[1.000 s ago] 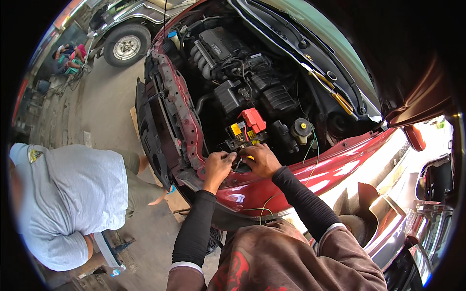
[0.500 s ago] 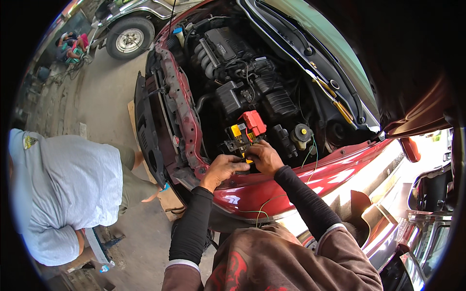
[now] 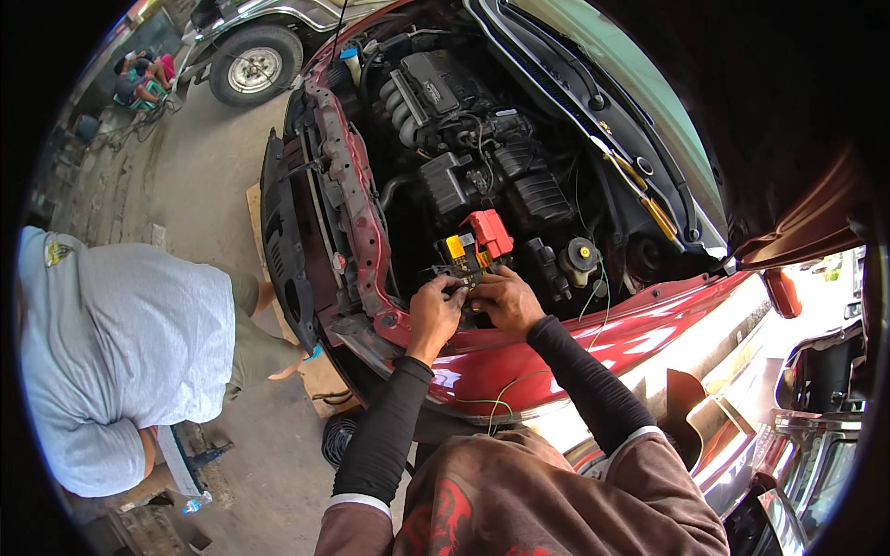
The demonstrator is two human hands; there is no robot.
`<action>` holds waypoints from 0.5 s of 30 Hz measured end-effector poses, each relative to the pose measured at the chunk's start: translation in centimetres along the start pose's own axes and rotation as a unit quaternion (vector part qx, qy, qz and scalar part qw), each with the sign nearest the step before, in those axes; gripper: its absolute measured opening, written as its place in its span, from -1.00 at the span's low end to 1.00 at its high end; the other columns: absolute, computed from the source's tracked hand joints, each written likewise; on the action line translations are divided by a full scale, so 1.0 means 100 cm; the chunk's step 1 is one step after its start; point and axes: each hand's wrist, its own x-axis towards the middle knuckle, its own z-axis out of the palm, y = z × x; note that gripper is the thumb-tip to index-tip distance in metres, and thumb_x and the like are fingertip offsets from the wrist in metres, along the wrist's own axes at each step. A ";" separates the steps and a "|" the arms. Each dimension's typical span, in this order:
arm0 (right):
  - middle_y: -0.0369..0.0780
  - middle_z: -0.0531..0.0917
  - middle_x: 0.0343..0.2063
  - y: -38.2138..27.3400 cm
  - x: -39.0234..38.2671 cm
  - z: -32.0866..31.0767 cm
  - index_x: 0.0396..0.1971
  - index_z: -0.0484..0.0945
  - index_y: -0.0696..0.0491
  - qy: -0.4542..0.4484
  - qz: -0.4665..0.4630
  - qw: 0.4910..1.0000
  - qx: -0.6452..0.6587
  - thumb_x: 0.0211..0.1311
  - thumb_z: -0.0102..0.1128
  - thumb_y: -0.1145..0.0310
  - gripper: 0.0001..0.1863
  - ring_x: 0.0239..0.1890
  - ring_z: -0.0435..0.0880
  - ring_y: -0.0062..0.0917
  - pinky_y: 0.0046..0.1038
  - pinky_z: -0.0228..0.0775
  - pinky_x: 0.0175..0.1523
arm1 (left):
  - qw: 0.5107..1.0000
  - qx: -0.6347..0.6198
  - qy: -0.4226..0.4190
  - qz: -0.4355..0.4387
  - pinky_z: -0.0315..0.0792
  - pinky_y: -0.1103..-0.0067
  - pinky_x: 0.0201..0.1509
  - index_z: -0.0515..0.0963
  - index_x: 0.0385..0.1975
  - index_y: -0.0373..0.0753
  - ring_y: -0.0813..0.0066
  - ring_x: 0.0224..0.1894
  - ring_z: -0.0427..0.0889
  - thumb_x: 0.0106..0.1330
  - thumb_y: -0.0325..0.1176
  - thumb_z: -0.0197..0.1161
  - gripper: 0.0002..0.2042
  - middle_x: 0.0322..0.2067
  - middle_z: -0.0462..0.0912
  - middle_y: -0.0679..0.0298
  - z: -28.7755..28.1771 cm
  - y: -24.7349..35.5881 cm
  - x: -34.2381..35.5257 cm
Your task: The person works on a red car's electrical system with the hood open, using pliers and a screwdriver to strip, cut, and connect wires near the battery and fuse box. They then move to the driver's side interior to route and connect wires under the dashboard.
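Both my hands work close together over the near side of a red car's engine bay. At the near end of a black fuse box (image 3: pixel 470 275), the fingers of my left hand (image 3: pixel 434 317) are pinched. My right hand (image 3: pixel 508 300) is bent and closed beside it, its fingertips at the same end. A bit of yellow shows under the right fingers; what either hand holds is hidden. On the box sit a yellow block (image 3: pixel 455 246) and, behind, a raised red plastic cover (image 3: pixel 489 233).
The engine (image 3: pixel 431 88) lies beyond, with a fluid reservoir (image 3: pixel 581 255) right of my hands. Yellow-handled tools (image 3: pixel 658 215) rest below the windshield. Loose green wire (image 3: pixel 501 404) hangs over the red fender (image 3: pixel 575 361). A person in a grey shirt (image 3: pixel 139 324) bends at left.
My left hand has moved up and right, onto the box's near end. The yellow piece that showed between my hands is now mostly covered. My right hand has barely moved.
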 end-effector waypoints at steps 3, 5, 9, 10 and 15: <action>-0.30 0.68 -0.27 0.003 -0.003 -0.003 -0.25 0.76 -0.04 0.015 0.036 0.999 0.009 0.08 0.42 0.41 -0.81 -0.13 0.57 -0.26 -0.26 0.46 0.03 | 0.991 0.039 -0.026 0.126 0.44 0.49 -0.49 0.69 -0.19 -0.34 0.57 -0.49 0.68 0.37 -0.31 0.44 -0.79 -0.47 0.74 0.17 -0.004 -0.007 -0.001; -0.32 0.67 -0.28 0.006 -0.005 -0.005 -0.25 0.77 -0.06 0.019 0.051 0.999 0.000 0.10 0.42 0.39 -0.82 -0.12 0.57 -0.27 -0.27 0.47 0.03 | 0.972 -0.146 -0.184 -0.015 0.36 0.56 -0.53 0.70 -0.16 -0.30 0.66 -0.50 0.58 0.37 -0.23 0.46 -0.74 -0.40 0.76 0.19 -0.008 -0.009 -0.003; -0.34 0.68 -0.28 0.009 -0.006 -0.006 -0.24 0.77 -0.09 -0.002 0.046 0.999 -0.021 0.12 0.42 0.39 -0.81 -0.12 0.59 -0.28 -0.28 0.47 0.04 | 0.873 -0.325 -0.237 -0.276 0.22 0.70 -0.56 0.69 -0.13 -0.21 0.74 -0.54 0.42 0.35 -0.11 0.49 -0.69 -0.37 0.75 0.25 -0.023 -0.008 0.000; -0.35 0.68 -0.28 0.009 -0.006 -0.006 -0.23 0.77 -0.10 -0.019 0.056 0.998 -0.028 0.12 0.42 0.39 -0.81 -0.12 0.59 -0.29 -0.28 0.48 0.04 | 0.843 -0.389 -0.208 -0.307 0.21 0.71 -0.56 0.66 -0.05 -0.20 0.74 -0.55 0.42 0.34 -0.10 0.50 -0.65 -0.37 0.74 0.26 -0.025 -0.006 0.000; -0.37 0.69 -0.27 0.007 -0.004 -0.008 -0.19 0.77 -0.15 -0.038 0.004 0.997 -0.071 0.15 0.42 0.30 -0.79 -0.10 0.61 -0.30 -0.23 0.47 0.05 | 0.851 -0.431 -0.163 -0.251 0.17 0.75 -0.59 0.45 0.24 -0.20 0.73 -0.53 0.44 0.38 -0.15 0.47 -0.47 -0.36 0.74 0.26 -0.023 0.003 -0.007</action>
